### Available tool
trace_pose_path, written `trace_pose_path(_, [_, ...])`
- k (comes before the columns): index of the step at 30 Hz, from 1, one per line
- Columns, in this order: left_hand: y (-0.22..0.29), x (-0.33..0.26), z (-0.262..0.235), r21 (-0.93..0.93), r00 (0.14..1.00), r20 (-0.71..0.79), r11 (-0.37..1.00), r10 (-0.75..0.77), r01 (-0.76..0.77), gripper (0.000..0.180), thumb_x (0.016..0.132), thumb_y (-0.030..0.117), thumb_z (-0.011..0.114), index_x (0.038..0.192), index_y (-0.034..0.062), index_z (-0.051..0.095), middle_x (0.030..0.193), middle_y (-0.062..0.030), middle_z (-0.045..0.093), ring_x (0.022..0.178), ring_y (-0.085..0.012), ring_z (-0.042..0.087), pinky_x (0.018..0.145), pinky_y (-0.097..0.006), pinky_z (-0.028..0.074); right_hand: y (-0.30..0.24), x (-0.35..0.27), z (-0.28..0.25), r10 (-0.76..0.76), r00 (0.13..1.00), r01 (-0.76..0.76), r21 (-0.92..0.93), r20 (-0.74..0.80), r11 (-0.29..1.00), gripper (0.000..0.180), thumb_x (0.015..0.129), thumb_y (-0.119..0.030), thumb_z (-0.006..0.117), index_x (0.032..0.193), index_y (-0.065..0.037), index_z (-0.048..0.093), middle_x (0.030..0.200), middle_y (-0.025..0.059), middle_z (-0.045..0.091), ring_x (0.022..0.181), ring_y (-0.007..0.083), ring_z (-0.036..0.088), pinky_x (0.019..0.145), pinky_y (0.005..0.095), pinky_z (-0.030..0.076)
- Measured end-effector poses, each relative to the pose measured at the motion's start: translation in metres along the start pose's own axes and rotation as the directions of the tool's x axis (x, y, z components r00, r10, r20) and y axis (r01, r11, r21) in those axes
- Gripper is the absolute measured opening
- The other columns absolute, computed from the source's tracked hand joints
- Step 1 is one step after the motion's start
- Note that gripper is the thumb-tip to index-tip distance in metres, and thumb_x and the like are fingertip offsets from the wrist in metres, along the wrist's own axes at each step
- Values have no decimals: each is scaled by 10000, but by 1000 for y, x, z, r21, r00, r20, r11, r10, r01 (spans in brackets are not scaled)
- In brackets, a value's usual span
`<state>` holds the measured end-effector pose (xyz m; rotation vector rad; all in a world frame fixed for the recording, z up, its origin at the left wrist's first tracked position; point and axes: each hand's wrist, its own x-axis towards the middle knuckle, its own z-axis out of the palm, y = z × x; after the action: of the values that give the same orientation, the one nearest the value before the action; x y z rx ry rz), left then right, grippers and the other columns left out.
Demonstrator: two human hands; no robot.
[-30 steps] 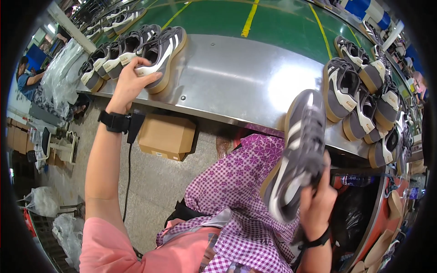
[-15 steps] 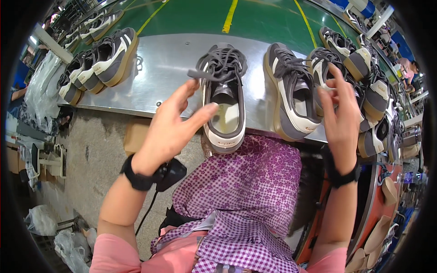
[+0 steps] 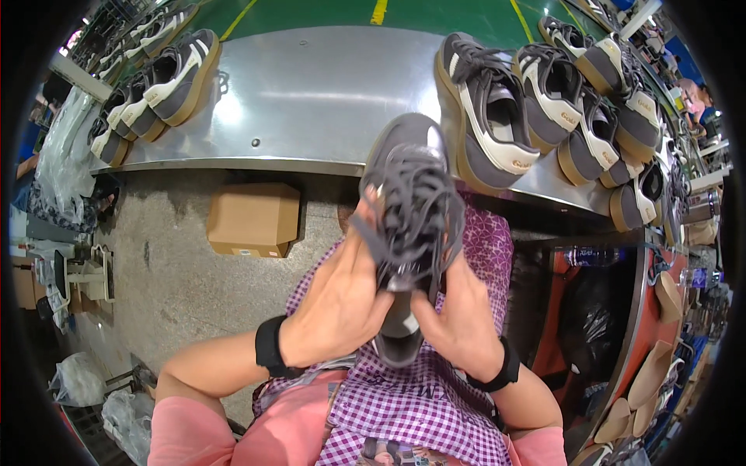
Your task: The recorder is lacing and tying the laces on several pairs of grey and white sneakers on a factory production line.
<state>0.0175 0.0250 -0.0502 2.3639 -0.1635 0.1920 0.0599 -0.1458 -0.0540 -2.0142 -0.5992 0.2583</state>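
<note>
Between my two hands is a dark grey sneaker (image 3: 407, 140) with loose grey laces, its toe pointing away from me. It is held over my lap, clear of the metal table (image 3: 311, 109). My left hand (image 3: 338, 291) grips the shoe's left side, with the thumb by the opening. On the other side my right hand (image 3: 462, 314) clasps it, thumb near the tongue and fingers mostly hidden behind the upper. Another grey and white sneaker (image 3: 486, 116) stands on the table just beyond, to the right.
A row of sneakers (image 3: 180, 78) leans together at the table's left. More sneakers (image 3: 548, 93) crowd the right end. Past the table runs a green surface (image 3: 326, 14) with yellow lines. A cardboard box (image 3: 252, 217) lies on the floor; an orange-red cabinet (image 3: 544, 342) stands right.
Both hands have closed on the middle sneaker and brought it off the table toward me. My right hand moved left from beside the other sneakers. The view has shifted slightly.
</note>
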Motion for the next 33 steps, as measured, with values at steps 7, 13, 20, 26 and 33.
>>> trace_pose_path(7, [-5,-49,8,-9,985,162,998,59,-59,817,708,19,643,1377,-172,216,1434,-390,265,1296,-511,369,1054,-441,386,15,-61,19,22,997,-21,-17,71,1000,520,736,49,559,1233,87,414,920,276,584,767,458,601,660,456,495])
trace_pose_path(13, [-12,-46,0,-20,978,202,999,-44,49,758,700,79,685,1329,-150,329,1389,-353,369,1238,-451,475,990,-419,449,8,-44,2,85,985,-96,71,153,993,563,762,-14,645,1270,80,419,1027,243,601,953,419,613,807,437,493])
trace_pose_path(20, [-26,3,-17,-257,989,-56,959,-137,118,636,684,275,804,1190,-19,556,1268,-194,553,1187,-352,539,998,-426,429,5,-7,-25,187,982,-185,230,16,955,541,859,-185,677,1300,53,473,1321,257,483,1261,371,479,1044,382,392])
trace_pose_path(26, [-13,-3,-42,-391,936,153,889,317,-237,186,765,147,754,877,21,676,869,-92,663,816,-260,680,714,-339,555,-15,-30,-55,-239,889,140,265,391,954,283,757,-90,758,974,64,662,1042,186,662,1089,358,626,910,414,509])
trace_pose_path(33, [-14,17,-26,-294,967,133,923,-215,246,142,837,108,709,881,-11,647,763,-74,609,624,-139,607,561,-271,490,-10,10,-42,559,816,-576,293,148,763,174,877,-145,671,920,23,659,780,118,637,650,197,659,566,279,507])
